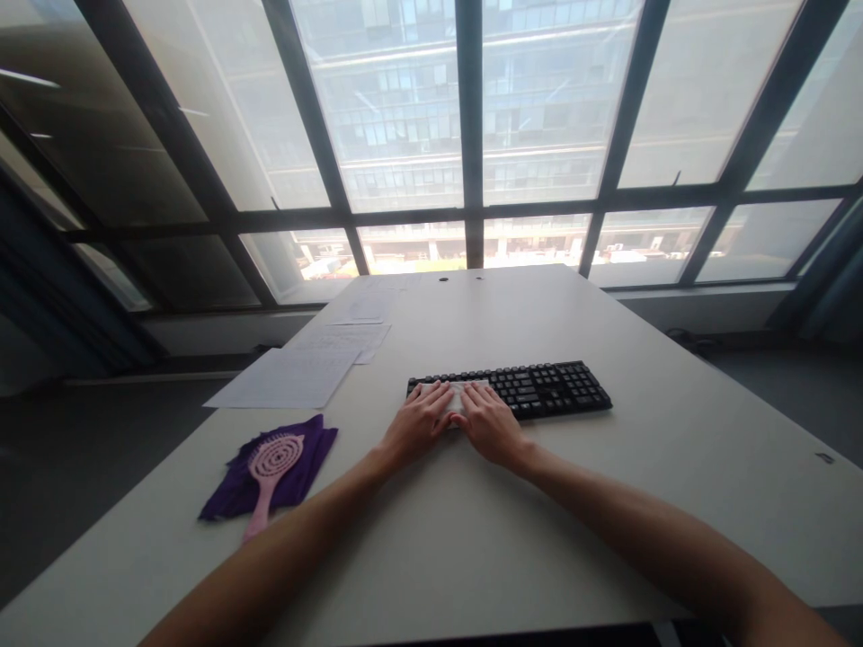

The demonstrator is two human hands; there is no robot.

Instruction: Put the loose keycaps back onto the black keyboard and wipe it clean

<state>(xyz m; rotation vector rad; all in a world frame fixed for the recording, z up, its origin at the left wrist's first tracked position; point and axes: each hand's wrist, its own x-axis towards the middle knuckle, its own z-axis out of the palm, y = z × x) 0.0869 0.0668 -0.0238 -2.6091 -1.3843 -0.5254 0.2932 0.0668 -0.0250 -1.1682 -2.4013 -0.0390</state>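
Observation:
A black keyboard (559, 388) lies across the middle of the white table. Over its left part is a white cloth or tissue (456, 400), mostly covered by both hands. My left hand (419, 420) rests flat on the left side of the white piece, fingers stretched forward. Beside it, my right hand (491, 422) lies flat on the right side of the same piece, its fingers also extended. The thumbs come close together between the hands. How far the white piece reaches under the palms is hidden.
On the white table (647, 530), a pink hairbrush (275, 458) lies on a folded purple cloth (306, 463) at the left. Printed paper sheets (287, 377) spread along the left edge. Large windows stand beyond the far edge.

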